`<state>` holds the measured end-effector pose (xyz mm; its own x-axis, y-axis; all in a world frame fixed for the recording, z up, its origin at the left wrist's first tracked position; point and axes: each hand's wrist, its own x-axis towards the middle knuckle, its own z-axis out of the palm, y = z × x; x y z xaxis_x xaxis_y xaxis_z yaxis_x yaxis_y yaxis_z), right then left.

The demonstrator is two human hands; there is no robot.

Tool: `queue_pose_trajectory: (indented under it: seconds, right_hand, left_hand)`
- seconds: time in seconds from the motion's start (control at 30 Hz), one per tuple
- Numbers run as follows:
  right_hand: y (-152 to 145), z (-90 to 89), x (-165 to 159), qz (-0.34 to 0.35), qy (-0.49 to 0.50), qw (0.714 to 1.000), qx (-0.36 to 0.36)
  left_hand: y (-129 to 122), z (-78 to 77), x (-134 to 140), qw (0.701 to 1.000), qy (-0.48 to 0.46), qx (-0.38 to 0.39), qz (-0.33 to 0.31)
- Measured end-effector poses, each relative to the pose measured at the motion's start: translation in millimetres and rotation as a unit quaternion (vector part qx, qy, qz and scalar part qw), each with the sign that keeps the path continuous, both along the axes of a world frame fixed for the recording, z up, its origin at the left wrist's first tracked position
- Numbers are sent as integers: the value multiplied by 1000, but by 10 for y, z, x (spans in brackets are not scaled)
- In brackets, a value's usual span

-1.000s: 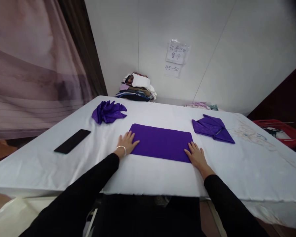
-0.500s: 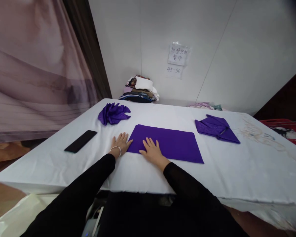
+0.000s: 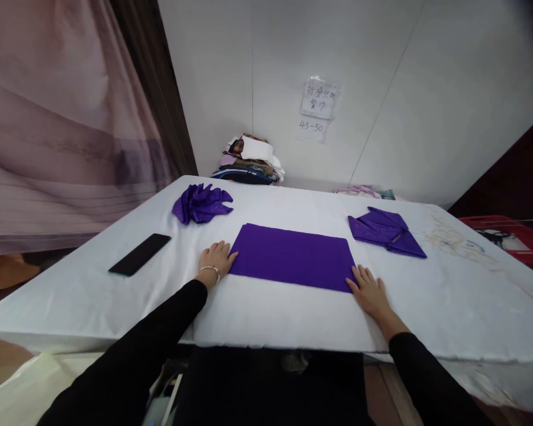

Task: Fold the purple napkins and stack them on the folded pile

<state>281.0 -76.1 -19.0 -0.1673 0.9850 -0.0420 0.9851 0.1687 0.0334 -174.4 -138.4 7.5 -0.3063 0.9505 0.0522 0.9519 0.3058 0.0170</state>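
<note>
A purple cloth napkin (image 3: 292,258), folded into a flat rectangle, lies in the middle of the white-covered table (image 3: 284,313). My left hand (image 3: 216,258), with a bracelet at the wrist, rests flat on the tablecloth at the napkin's left edge, its thumb touching the cloth. At the napkin's lower right corner lies my right hand (image 3: 369,290), fingers spread and fingertips on or against the edge. Neither hand grips anything. A pleated purple napkin (image 3: 202,204) sits at the back left, and another purple napkin folded into points (image 3: 385,232) is at the back right.
A black flat phone-like slab (image 3: 141,254) lies on the left of the table. Stacked fabrics (image 3: 249,160) stand behind the far edge, below handwritten paper signs (image 3: 318,100) on the wall. A red basket (image 3: 510,236) is at the far right, a curtain (image 3: 66,118) at the left.
My right hand has slid from the napkin's front middle to its right corner. My left hand stays at the left edge. The view has shifted slightly.
</note>
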Motion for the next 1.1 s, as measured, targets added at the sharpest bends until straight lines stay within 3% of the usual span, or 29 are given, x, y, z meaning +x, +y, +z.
queue_pose_trajectory:
  seconds: [0.17, 0.23, 0.33, 0.43, 0.57, 0.7, 0.8, 0.87, 1.0, 1.1]
  right_hand:
    - [-73, -15, -26, -36, 24, 998, 49]
    - [-108, -5, -176, -3, 59, 995, 75]
    - [-148, -18, -365, 72, 118, 987, 79]
    - [-149, -79, -425, 95, 165, 980, 52]
    - [-112, -157, -381, 87, 219, 971, 50]
    - [-113, -150, -362, 94, 296, 949, 61]
    - [-145, -121, -364, 85, 398, 910, 86]
    - [-163, -104, -361, 53, 472, 876, 86]
    - [-156, -66, -348, -31, 633, 773, 35]
    - [-125, -23, -329, -78, 723, 686, -1]
  left_hand:
    - [-12, 134, 249, 1000, -15, 16, 12]
    - [20, 145, 265, 998, -48, 10, 50]
    - [83, 139, 171, 983, -143, -5, 116]
    - [134, 159, 39, 946, -289, 10, 148]
    - [243, 312, 51, 915, -386, 30, 113]
    - [512, 572, 429, 899, -432, 64, 42]
    - [776, 692, 984, 893, -443, 81, -23]
    - [926, 675, 1454, 888, -449, 74, -68]
    - [1063, 417, 2369, 880, -455, 39, -131]
    - [1036, 160, 2781, 876, -460, 22, -143]
